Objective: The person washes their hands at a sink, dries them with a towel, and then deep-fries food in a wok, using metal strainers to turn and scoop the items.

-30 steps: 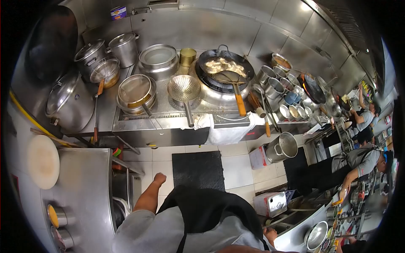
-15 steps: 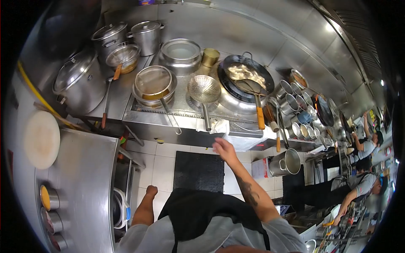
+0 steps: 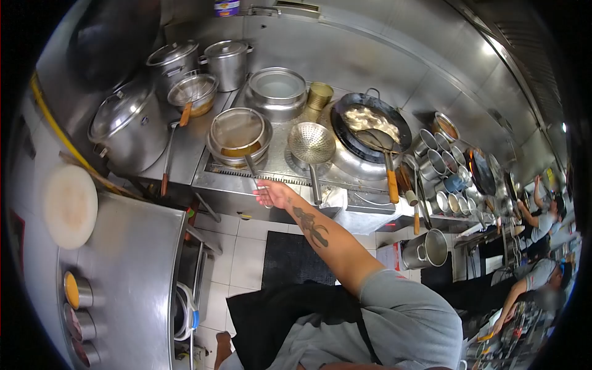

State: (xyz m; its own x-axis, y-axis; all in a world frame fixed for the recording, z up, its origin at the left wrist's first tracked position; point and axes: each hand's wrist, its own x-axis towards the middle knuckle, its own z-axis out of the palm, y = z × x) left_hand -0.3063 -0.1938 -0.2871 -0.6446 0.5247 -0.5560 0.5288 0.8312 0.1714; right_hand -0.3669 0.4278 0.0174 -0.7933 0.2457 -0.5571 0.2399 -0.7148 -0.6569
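Observation:
My right hand [image 3: 272,193] is stretched forward to the handle of a round mesh strainer [image 3: 237,128], its fingers apart at the handle's lower end. Whether they touch the handle is hard to see. The strainer rests on a metal bowl [image 3: 258,152] on the stove. Right of it lies a perforated ladle [image 3: 312,143], its metal handle pointing toward me. My left hand [image 3: 223,340] hangs low beside my apron, partly cut off by my body; its fingers are not clear.
Food sits in a black wok [image 3: 402,134], with a wood-handled skimmer [image 3: 391,166] across its rim. Lidded pots [image 3: 121,117] stand at the left, beyond a steel table [image 3: 132,271]. Metal cups [image 3: 434,161] crowd the right. A pot [image 3: 425,249] stands lower right; co-workers [image 3: 524,277] are farther right.
My right hand has swung left and forward, from before the stove to the strainer's handle. My left hand has dropped back toward my body. The view has shifted slightly.

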